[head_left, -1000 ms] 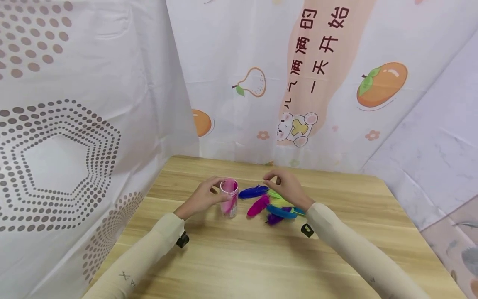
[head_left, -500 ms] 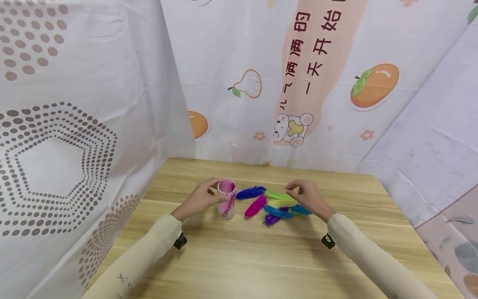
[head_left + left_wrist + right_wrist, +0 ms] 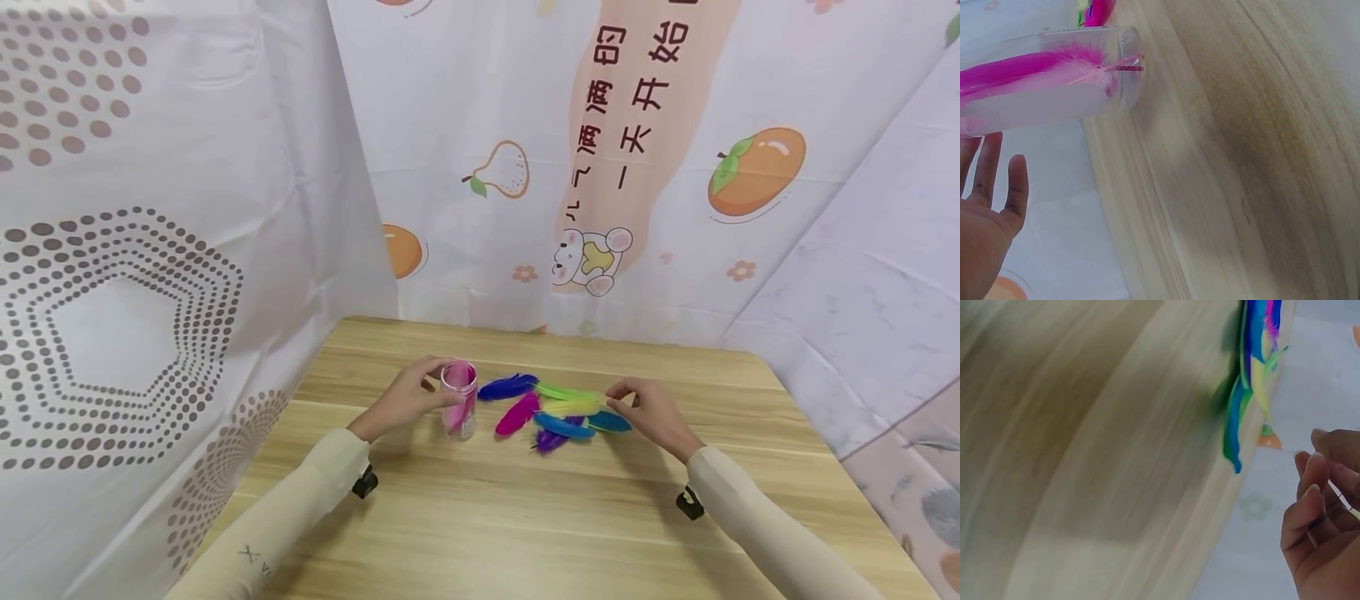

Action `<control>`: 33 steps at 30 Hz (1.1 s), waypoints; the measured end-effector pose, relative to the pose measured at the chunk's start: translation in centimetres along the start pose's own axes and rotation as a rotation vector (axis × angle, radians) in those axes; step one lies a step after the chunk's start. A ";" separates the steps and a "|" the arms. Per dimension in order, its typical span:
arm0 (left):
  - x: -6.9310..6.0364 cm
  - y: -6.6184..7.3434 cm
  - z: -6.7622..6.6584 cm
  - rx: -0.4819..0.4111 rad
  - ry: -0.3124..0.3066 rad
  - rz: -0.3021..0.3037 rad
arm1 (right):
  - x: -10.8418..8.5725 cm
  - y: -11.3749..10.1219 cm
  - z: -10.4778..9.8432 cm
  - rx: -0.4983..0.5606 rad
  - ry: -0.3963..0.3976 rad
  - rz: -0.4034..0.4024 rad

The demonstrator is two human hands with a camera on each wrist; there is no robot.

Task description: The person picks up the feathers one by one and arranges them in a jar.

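Two hands (image 3: 405, 402) (image 3: 651, 410) are showing above one desk (image 3: 510, 517); toward its far edge, one jar (image 3: 464, 408) is containing at least two pink feathers (image 3: 1029, 73), and at least seven loose feathers (image 3: 564, 407) are lying.

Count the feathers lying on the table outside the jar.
7 visible: dark blue feather, back left; magenta feather, left; green feather, back; yellow feather, middle; light blue feather, front; purple feather, beneath it; another blue feather, right. Overlap may hide more.

Open tabletop (image 3: 480, 517) spreads in front of a loose heap of feathers (image 3: 572, 407) and to its right, past the right hand (image 3: 651, 408); a clear jar (image 3: 466, 417), held in the left hand (image 3: 407, 398), blocks the heap's left side, and a printed curtain (image 3: 551, 167) walls off the back.
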State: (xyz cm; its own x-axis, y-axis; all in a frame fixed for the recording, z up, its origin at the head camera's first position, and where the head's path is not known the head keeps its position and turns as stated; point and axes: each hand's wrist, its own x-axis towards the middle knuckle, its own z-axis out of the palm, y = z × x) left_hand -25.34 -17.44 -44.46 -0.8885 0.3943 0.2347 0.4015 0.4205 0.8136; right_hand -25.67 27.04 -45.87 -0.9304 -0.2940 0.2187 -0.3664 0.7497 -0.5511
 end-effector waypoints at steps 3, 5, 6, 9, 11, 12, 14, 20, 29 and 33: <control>0.1 -0.1 0.1 0.003 -0.001 0.011 | -0.4 0.7 -0.1 -0.005 0.003 0.003; 0.1 -0.1 0.2 0.008 0.001 0.016 | -0.7 0.9 -0.1 0.003 -0.002 0.007; 0.0 -0.1 0.2 0.008 0.004 0.019 | -0.8 1.0 -0.1 0.002 -0.004 0.014; -0.3 -0.1 0.5 0.008 0.004 0.004 | -1.5 1.6 0.0 -0.006 -0.019 0.043; -0.6 -0.1 0.7 0.008 -0.001 -0.011 | -1.9 2.0 0.3 -0.018 -0.036 0.066; -0.7 -0.2 0.8 0.007 -0.005 -0.020 | -2.2 2.1 0.4 -0.026 -0.049 0.078; -0.8 -0.2 0.9 0.011 -0.010 -0.035 | -2.5 2.4 0.7 -0.040 -0.064 0.090; -0.8 -0.3 0.8 0.007 0.000 -0.020 | -2.9 2.5 1.1 -0.070 -0.041 0.102; -0.1 -0.1 0.1 0.001 -0.009 0.002 | -2.7 2.4 1.2 -0.051 -0.063 0.140; 0.0 -0.1 0.0 0.000 -0.013 -0.003 | -2.6 2.4 1.3 -0.040 -0.055 0.147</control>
State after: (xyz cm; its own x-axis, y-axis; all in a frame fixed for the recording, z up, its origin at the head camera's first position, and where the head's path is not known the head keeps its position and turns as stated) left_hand -25.39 -17.46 -44.53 -0.8869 0.4035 0.2250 0.3986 0.4219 0.8143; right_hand -24.10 28.88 -48.79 -0.9732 -0.2102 0.0931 -0.2267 0.8100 -0.5408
